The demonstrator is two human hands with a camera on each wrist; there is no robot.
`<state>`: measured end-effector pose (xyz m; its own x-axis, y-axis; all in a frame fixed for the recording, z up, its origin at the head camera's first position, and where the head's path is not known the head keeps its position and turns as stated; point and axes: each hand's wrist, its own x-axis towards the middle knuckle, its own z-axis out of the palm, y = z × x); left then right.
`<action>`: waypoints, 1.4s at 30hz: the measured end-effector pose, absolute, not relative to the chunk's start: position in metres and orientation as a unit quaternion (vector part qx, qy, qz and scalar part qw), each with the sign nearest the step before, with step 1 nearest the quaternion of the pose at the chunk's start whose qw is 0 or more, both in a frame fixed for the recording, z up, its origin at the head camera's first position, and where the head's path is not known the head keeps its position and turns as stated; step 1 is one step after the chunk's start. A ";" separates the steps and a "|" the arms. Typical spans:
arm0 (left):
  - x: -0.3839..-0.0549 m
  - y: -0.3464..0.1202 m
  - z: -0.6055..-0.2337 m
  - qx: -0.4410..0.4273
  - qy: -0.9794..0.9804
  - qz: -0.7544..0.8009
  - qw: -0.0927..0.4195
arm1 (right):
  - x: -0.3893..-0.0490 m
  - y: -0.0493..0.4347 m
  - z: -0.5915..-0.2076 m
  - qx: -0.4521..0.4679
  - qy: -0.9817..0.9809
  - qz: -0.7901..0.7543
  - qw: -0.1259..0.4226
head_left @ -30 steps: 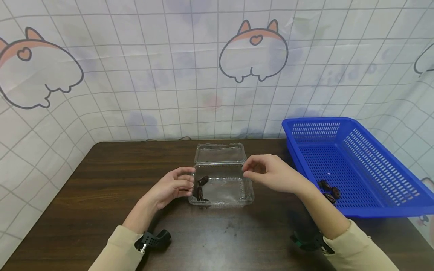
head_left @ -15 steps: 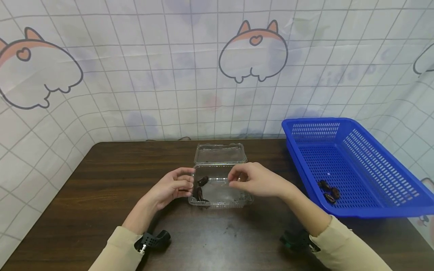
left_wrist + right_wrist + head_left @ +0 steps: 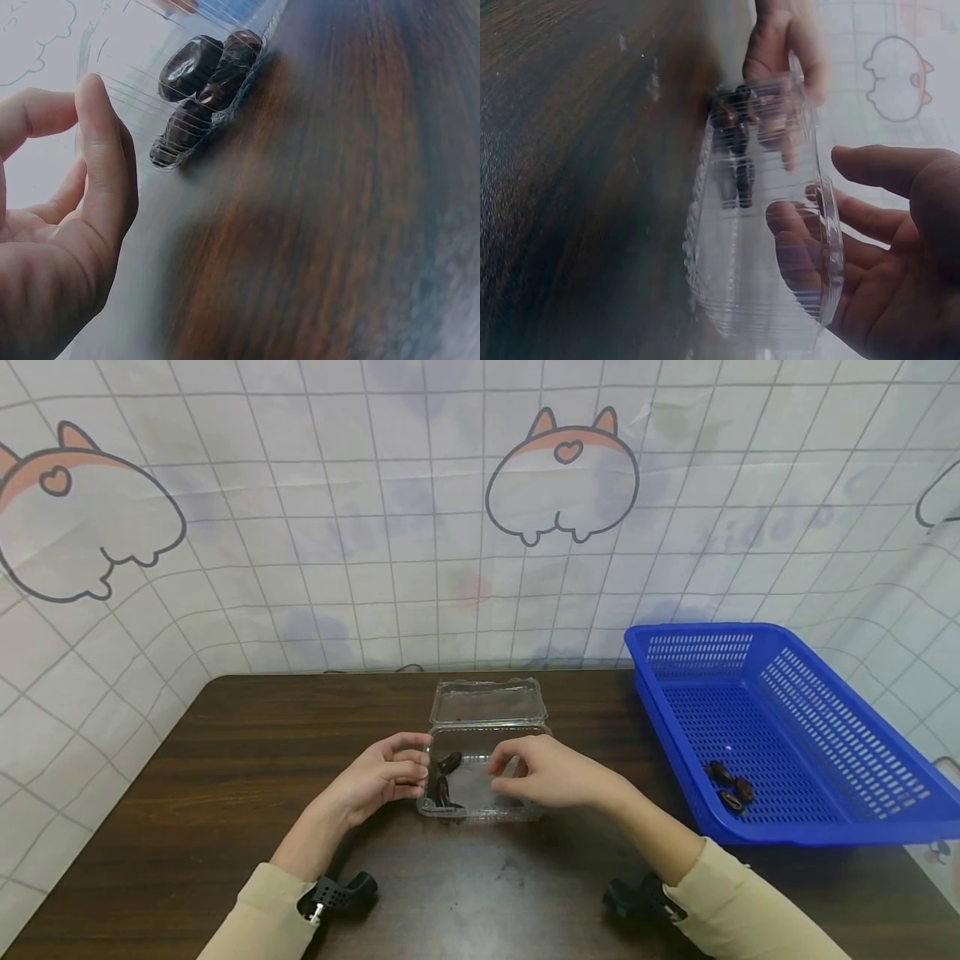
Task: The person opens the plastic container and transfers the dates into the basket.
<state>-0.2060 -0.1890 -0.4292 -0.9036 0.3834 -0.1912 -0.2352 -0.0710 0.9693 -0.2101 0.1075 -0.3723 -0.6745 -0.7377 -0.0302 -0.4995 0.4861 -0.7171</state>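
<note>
A clear plastic clamshell box (image 3: 472, 789) lies on the table with its lid (image 3: 489, 702) tipped back. Several dark, wrinkled dates (image 3: 449, 763) are gathered at its left end, and the dates (image 3: 191, 67) also show through the wall in the left wrist view. My left hand (image 3: 382, 777) rests its fingertips against the box's left side, fingers loosely bent. Over the right half of the box is my right hand (image 3: 551, 770), thumb and fingers apart. In the right wrist view my right hand (image 3: 889, 240) shows nothing between thumb and fingers, some of which are seen through the plastic.
A blue plastic basket (image 3: 825, 831) stands at the right of the table, with a few dates (image 3: 731, 787) in its near left corner. The dark wooden table (image 3: 225, 760) backs onto a white gridded wall cloth (image 3: 360, 552).
My right hand has moved left and slightly nearer to me, from the box's right edge to above its inside. My left hand keeps its place at the left side.
</note>
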 end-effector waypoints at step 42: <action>-0.205 -0.188 -0.427 0.057 0.647 0.729 0.218 | -0.222 0.079 -0.396 -0.380 0.839 -0.318 0.226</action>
<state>-0.2050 -0.1879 -0.4273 -0.8985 0.3914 -0.1988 -0.2440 -0.0688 0.9673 -0.2223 0.0787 -0.3961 -0.6091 -0.7812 -0.1369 -0.4936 0.5085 -0.7056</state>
